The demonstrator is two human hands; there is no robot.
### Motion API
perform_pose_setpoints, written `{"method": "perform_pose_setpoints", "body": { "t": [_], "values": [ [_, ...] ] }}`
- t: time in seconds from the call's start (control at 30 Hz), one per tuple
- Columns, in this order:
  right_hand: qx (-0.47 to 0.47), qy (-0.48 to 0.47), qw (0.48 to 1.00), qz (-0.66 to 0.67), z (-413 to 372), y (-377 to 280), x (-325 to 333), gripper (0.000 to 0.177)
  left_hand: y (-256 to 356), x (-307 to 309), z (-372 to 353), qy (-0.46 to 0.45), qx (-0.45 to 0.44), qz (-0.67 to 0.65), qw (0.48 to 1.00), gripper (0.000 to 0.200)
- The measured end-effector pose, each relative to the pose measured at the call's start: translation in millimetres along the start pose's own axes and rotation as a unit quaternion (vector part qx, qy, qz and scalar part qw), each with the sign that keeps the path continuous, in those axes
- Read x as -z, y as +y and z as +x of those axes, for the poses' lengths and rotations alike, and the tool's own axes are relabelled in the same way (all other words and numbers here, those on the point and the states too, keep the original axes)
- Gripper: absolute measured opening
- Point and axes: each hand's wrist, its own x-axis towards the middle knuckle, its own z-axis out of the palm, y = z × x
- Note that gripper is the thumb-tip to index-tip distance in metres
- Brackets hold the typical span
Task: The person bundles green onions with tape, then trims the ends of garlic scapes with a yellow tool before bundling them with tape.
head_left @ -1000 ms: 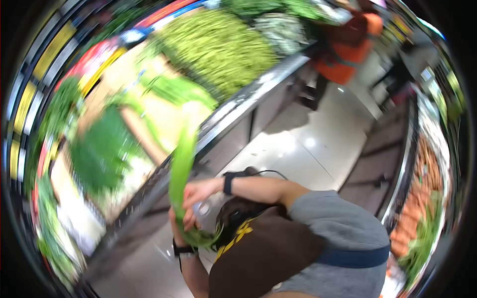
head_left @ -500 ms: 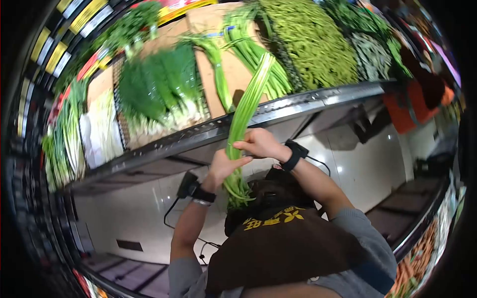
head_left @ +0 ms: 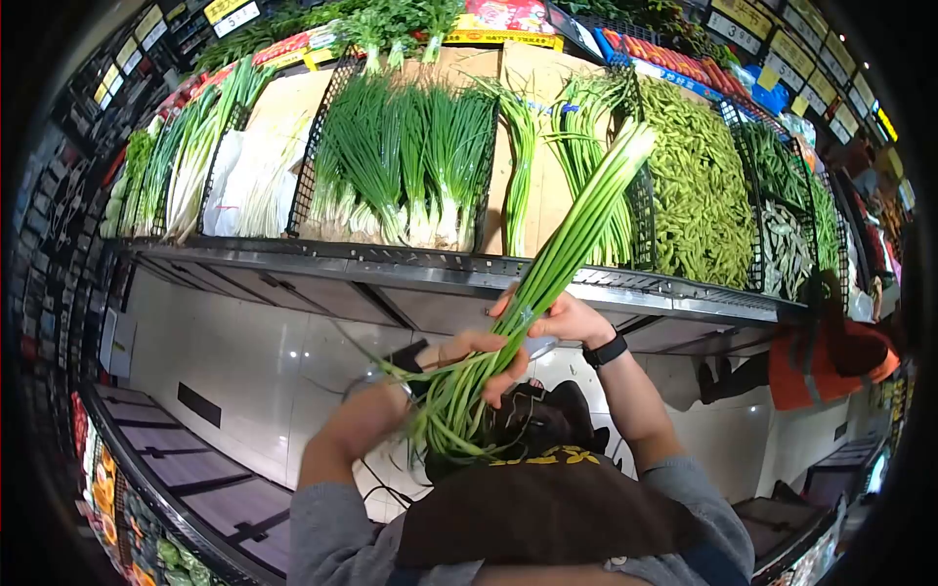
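Note:
A long bunch of garlic scapes (head_left: pixel 576 244) slants across in front of me, its pale cut ends up to the right and its thin curling tips down at my apron. My left hand (head_left: pixel 481 363) wraps around the lower part, fingers showing on both sides of the stems. Higher up, my right hand (head_left: pixel 565 320) grips the middle of the bunch, with fingertips appearing past its left side. A pale, shiny strip (head_left: pixel 539 346) lies beside the right thumb. One loose stem (head_left: pixel 366 354) sticks out to the left, blurred.
Beyond the metal shelf edge (head_left: pixel 420 271) lie more garlic scapes (head_left: pixel 520 166), green onions (head_left: pixel 405 166) and green peppers (head_left: pixel 694 186) in black crates. A person in an orange vest (head_left: pixel 816 366) stands at the right. Another shelf (head_left: pixel 186 479) runs behind me at lower left.
The bunch now leans further right and its upper end is farther right in view. My left hand has moved lower on it, and a stem sticks out left. The view has turned.

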Motion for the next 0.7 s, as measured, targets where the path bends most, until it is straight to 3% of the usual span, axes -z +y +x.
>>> {"method": "perform_pose_setpoints", "body": {
  "t": [0.03,0.07,0.1,0.13,0.17,0.2,0.23,0.27,0.3,0.37,0.47,0.5,0.57,0.63,0.67,0.7],
  "values": [
    [-0.005,-0.005,1.0,0.003,-12,9,0,0.041,1,4,-6,0.002,-0.006,-0.005,1.0,0.028],
    [-0.063,0.057,0.995,-0.043,-24,17,4,0.036,9,12,-9,0.135,0.004,0.171,0.976,0.035],
    [-0.113,0.113,0.983,-0.095,-21,18,5,0.031,22,20,-14,0.269,0.011,0.342,0.9,0.043],
    [-0.107,0.181,0.971,-0.116,-16,21,0,0.026,30,29,-15,0.273,-0.008,0.405,0.873,0.059],
    [-0.102,0.249,0.954,-0.133,-13,23,-11,0.022,27,27,-14,0.284,-0.015,0.404,0.869,0.059],
    [-0.08,0.293,0.942,-0.144,-6,32,-16,0.022,20,24,-9,0.332,-0.049,0.57,0.75,0.061],
    [-0.096,0.328,0.919,-0.195,-2,34,-21,0.021,13,21,-2,0.367,-0.077,0.711,0.594,0.062],
    [-0.075,0.339,0.912,-0.22,3,32,-25,0.02,-1,18,6,0.471,-0.09,0.684,0.55,0.062],
    [-0.053,0.352,0.902,-0.245,6,31,-28,0.019,-12,24,12,0.504,-0.136,0.664,0.535,0.054],
    [-0.097,0.294,0.893,-0.325,-1,21,-29,0.019,-27,29,11,0.465,-0.21,0.592,0.624,0.034],
    [0.061,0.12,0.928,-0.347,-7,-21,-43,0.024,-4,-34,-27,0.372,-0.178,0.424,0.806,0.012],
    [0.016,0.091,0.956,-0.277,-7,-32,-48,0.028,-1,-43,-40,0.342,-0.139,0.406,0.836,0.011],
    [-0.246,0.091,0.963,-0.068,-4,-48,-58,0.038,14,-84,-60,0.287,-0.087,0.408,0.862,0.013],
    [0.032,-0.014,0.999,-0.022,24,-30,-62,0.052,20,-100,-71,0.219,-0.035,0.365,0.904,0.026],
    [0.008,-0.023,0.997,-0.079,36,-48,-72,0.063,13,-89,-69,0.086,-0.045,0.216,0.971,0.029],
    [0.077,-0.042,0.992,-0.096,46,-55,-72,0.067,4,-69,-63,-0.048,-0.05,0.055,0.996,0.033]
  ]
}}
